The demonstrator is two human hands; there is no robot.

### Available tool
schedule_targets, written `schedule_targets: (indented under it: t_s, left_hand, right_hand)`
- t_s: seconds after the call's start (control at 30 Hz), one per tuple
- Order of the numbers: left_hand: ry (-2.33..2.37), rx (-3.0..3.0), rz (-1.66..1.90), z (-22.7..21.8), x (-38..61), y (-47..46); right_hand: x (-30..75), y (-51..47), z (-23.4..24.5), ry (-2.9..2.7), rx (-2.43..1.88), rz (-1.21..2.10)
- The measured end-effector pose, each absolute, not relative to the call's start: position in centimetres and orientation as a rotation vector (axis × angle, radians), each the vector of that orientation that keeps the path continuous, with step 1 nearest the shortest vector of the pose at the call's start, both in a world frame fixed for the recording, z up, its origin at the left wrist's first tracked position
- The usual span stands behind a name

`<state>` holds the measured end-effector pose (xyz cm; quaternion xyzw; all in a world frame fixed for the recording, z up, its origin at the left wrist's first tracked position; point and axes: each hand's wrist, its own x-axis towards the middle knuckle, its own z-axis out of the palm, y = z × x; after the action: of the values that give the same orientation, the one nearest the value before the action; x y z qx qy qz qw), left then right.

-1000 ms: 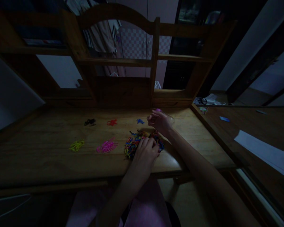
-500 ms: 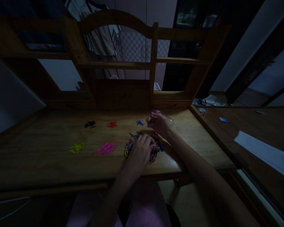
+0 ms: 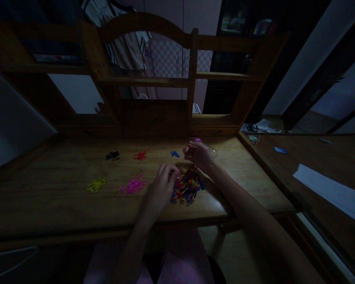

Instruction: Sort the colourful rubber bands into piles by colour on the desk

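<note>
A mixed heap of small coloured rubber bands (image 3: 189,187) lies on the wooden desk. At its left edge is my left hand (image 3: 165,178), thumb and fingertips pinched together; what they hold is too dark and small to make out. My right hand (image 3: 199,156) hovers beyond the heap with its fingers curled inward, and their contents are hidden. Just left of it lies a little group of blue bands (image 3: 175,154). Separate groups of pink bands (image 3: 133,185), yellow bands (image 3: 96,185), red bands (image 3: 140,156) and black bands (image 3: 112,155) are spread to the left.
Behind my right hand lies a clear container (image 3: 212,150) with a purple part. A wooden shelf unit (image 3: 154,118) rises along the back of the desk. On the right-hand surface are white paper (image 3: 328,191) and a small blue card (image 3: 280,150).
My left hand has drawn left and slightly away from me, from over the mixed heap to its edge, uncovering more bands. My right hand has stayed in place.
</note>
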<state>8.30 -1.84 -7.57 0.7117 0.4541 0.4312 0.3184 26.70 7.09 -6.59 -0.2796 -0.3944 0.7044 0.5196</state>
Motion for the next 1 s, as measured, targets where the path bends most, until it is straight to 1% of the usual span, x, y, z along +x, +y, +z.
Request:
schedule_targets:
  t_s: [0.07,0.23,0.4,0.5,0.6,0.7,1.0]
  left_hand:
    - [1.147,1.792,1.165,-7.6,7.9,-1.7]
    - [1.115,1.542,1.114,-7.1,7.2,-1.8]
    - [1.16,1.489,1.152,-7.1,7.0,-1.7]
    - [1.147,1.469,1.166,-7.3,7.1,-1.6]
    - [1.141,1.422,1.185,-7.4,7.0,-1.4]
    - [1.125,1.403,1.192,-7.3,6.9,-1.4]
    - [1.138,1.415,1.189,-7.4,6.8,-1.3]
  right_hand:
    - [26.7,7.0,-6.5,-0.944,-0.669,1.69]
    - [26.7,7.1,-6.5,-0.932,-0.665,1.692]
    - [26.6,7.1,-6.5,-0.977,-0.696,1.65]
    - [26.3,6.4,-6.1,-1.176,-0.716,1.54]
    - [25.9,5.4,-5.5,-1.527,-0.731,1.437]
    - [25.5,4.5,-5.3,-1.766,-0.735,1.447]
    - [25.1,4.5,-5.9,-1.852,-0.708,1.46]
